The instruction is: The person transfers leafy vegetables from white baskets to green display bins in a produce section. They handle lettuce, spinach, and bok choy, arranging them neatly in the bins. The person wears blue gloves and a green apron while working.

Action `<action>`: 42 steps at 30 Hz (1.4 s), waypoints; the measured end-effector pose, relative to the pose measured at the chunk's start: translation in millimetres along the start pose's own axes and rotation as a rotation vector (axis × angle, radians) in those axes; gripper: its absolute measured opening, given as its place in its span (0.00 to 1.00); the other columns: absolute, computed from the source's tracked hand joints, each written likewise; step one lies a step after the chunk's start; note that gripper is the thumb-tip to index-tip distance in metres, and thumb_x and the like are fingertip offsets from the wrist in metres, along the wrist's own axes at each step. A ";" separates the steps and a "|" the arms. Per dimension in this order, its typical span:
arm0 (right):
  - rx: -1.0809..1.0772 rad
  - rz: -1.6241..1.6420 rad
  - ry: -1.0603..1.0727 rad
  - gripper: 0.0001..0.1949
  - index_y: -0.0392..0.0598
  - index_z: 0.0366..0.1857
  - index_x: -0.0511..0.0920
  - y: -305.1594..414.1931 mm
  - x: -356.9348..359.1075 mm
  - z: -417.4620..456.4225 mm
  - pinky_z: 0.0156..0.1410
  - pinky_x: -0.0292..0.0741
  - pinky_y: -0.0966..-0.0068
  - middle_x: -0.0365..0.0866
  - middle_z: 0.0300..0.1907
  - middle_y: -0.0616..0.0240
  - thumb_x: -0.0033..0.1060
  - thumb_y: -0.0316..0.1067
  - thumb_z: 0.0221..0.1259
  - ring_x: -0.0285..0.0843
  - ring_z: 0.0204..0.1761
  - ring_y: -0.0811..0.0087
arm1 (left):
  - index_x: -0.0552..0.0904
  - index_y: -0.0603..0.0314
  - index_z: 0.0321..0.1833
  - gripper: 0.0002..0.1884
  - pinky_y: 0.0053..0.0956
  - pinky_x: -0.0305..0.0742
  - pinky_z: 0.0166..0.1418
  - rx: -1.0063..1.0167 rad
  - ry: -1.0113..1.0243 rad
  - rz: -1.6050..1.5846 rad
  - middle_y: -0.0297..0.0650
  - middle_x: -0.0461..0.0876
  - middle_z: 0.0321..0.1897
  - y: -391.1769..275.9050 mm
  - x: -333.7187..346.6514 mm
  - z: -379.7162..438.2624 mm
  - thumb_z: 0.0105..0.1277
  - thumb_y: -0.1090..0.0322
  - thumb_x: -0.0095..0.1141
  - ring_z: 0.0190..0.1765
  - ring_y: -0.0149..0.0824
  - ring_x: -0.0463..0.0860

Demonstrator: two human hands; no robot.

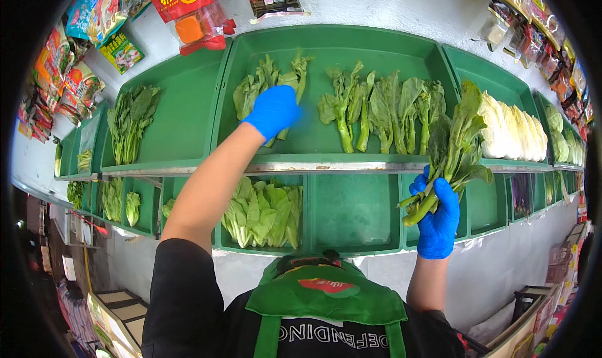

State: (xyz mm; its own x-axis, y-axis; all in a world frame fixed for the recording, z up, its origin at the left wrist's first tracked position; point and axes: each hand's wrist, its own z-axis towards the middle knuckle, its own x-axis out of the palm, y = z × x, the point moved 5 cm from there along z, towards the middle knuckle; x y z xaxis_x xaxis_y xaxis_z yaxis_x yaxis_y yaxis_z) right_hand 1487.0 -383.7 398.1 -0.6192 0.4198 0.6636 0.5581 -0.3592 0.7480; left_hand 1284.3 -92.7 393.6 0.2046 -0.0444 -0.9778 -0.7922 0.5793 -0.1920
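My right hand (438,219), in a blue glove, grips a bunch of thick-stemmed leafy greens (458,141), which look like Chinese broccoli. The leaves point up, and the cut stems stick out beside the thumb. In the middle green tray (305,144) of the upper shelf, my blue-gloved left hand (275,111) lies over a few stalks of the same greens (256,87). Its fingers are curled under and hidden, so its hold cannot be made out. To its right, a row of several more stalks (395,108) stands in that tray.
Spinach-like greens (134,122) lie in the tray at the left. Napa cabbages (512,127) fill part of the right tray. Below the metal shelf edge (329,168), a lower tray holds leafy lettuce (263,212). Packaged foods (188,14) hang on the white wall.
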 end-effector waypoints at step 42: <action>0.023 0.200 -0.124 0.23 0.35 0.57 0.65 -4.6 -8.7 5.0 0.54 0.74 0.61 0.74 0.49 0.54 0.53 0.29 0.56 0.76 0.46 0.60 | 0.78 0.64 0.40 0.23 0.40 0.75 0.39 0.115 -0.169 -0.185 0.52 0.80 0.33 -76.0 -55.0 -50.2 0.54 0.48 0.60 0.37 0.50 0.80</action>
State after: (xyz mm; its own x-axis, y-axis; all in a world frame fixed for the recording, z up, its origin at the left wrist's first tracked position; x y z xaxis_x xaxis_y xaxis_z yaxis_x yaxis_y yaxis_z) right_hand 1492.6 -381.6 388.9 -0.4235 0.4416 0.7910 0.6759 -0.4273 0.6005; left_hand 1304.4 -175.2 457.8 0.4404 -0.0266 -0.8974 -0.6641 0.6630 -0.3455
